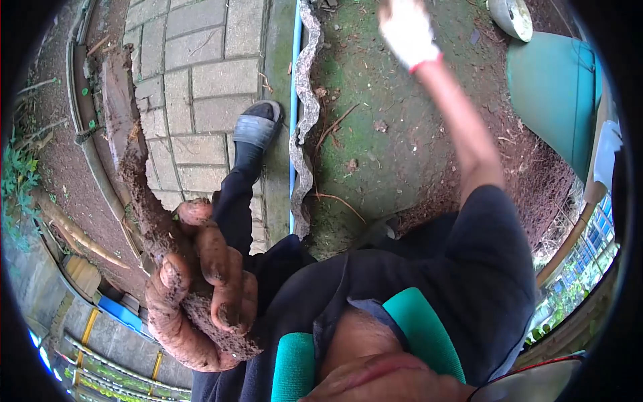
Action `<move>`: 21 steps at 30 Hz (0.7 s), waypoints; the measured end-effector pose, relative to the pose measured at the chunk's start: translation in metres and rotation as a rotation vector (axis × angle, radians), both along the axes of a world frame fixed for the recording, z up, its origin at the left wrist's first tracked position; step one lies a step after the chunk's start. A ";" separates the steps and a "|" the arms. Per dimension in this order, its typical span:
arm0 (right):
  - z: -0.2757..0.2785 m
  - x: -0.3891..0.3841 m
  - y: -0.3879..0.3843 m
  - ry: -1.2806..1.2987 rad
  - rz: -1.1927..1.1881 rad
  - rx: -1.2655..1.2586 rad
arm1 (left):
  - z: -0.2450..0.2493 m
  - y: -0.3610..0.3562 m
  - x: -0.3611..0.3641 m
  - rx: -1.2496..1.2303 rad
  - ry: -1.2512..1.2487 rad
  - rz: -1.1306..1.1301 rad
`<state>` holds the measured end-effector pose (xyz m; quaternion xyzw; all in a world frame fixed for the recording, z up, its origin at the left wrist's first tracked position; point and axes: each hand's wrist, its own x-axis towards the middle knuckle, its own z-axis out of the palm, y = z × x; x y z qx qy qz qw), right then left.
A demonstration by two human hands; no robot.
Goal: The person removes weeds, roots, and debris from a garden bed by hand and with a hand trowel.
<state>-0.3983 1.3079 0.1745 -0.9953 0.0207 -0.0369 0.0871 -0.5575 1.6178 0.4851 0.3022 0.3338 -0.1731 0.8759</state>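
My left hand (201,288), bare and smeared with soil, is wrapped round a long, narrow, soil-caked strip (124,114), flat and blade-like toward its far end. Its lower end, thick with dirt, comes out below my fingers, and the flat end points up and away over the ground at the left. My right hand (407,37) wears a white glove with a red cuff. It reaches far forward over the mossy soil bed (402,154), its fingers blurred by motion and partly cut off by the view's top edge.
A wavy concrete edging (307,100) with a blue strip divides the bed from the brick paving (207,87). My sandalled foot (256,124) stands beside it. A green sheet (552,97) and a pale bowl-like container (512,17) lie at the right; a pipe (100,167) runs along the left.
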 end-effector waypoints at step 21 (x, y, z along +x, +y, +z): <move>-0.024 -0.129 0.065 0.151 0.654 0.087 | -0.001 0.018 -0.014 -0.056 -0.044 -0.047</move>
